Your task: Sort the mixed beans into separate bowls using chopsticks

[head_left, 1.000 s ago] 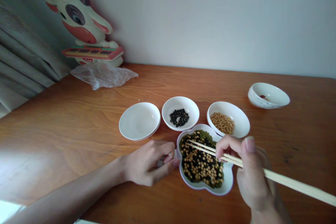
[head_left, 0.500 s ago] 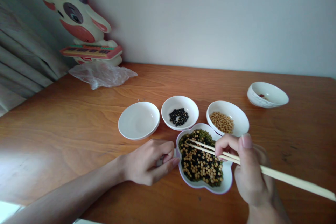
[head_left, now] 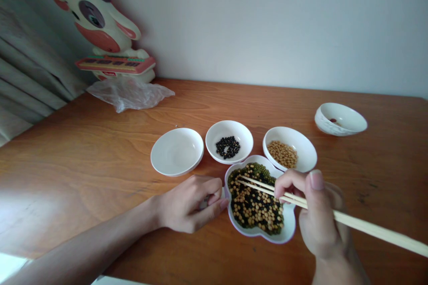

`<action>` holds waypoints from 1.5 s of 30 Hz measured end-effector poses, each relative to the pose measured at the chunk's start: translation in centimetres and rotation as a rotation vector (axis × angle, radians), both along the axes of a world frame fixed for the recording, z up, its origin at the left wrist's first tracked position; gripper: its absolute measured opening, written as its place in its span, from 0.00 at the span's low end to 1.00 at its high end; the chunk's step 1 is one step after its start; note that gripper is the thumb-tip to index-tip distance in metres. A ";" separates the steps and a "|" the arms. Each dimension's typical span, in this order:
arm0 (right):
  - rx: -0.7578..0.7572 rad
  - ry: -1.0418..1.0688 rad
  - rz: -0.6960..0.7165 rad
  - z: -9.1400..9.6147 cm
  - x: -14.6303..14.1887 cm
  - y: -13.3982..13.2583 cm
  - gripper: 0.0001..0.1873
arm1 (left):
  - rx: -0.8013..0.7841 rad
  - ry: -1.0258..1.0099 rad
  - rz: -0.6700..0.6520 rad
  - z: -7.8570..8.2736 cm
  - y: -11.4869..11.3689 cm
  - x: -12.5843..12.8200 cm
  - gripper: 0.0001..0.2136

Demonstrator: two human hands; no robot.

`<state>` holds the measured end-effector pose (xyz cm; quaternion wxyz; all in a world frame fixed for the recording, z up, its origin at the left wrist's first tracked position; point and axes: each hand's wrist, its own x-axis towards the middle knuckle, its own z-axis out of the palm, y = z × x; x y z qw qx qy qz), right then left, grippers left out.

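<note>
A scalloped white dish with a lilac rim (head_left: pixel 290 234) holds mixed yellow, black and green beans (head_left: pixel 257 205). My left hand (head_left: pixel 195 205) is closed at the dish's left edge, thumb against the rim and fingers curled on a pale part there. In my right hand (head_left: pixel 321 213) is a pair of chopsticks (head_left: pixel 374 230), slanting left over the dish. Their tips are slightly apart among the beans at its upper left; whether a bean is between them I cannot tell. Behind the dish stand a bowl of black beans (head_left: pixel 245 144) and a bowl of yellow soybeans (head_left: pixel 306 151).
An empty white bowl (head_left: pixel 177 153) is left of the black beans. At the back right sits a tilted white bowl (head_left: pixel 349 120) with a small brown bit inside. A cow-shaped toy keyboard (head_left: pixel 117 64) and a crumpled plastic bag (head_left: pixel 132 95) occupy the back left, near a curtain (head_left: pixel 30 71).
The whole view has shifted very slightly. Both hands and the chopsticks keep nearly the same position over the dish.
</note>
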<state>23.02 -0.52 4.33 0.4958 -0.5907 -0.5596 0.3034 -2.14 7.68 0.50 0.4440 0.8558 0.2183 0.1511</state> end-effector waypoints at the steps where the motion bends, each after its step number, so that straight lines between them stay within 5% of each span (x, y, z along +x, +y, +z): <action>1: 0.004 -0.002 0.001 0.0 0.0 0.0 0.37 | -0.001 0.002 -0.001 0.0 0.0 0.0 0.12; 34: 0.100 -0.037 0.075 -0.8 0.6 0.4 0.37 | -0.003 0.014 0.003 -0.1 0.1 -0.1 0.12; 45: -0.013 0.072 0.090 -1.6 1.5 0.0 0.41 | 0.001 0.012 0.003 0.1 0.1 -0.1 0.12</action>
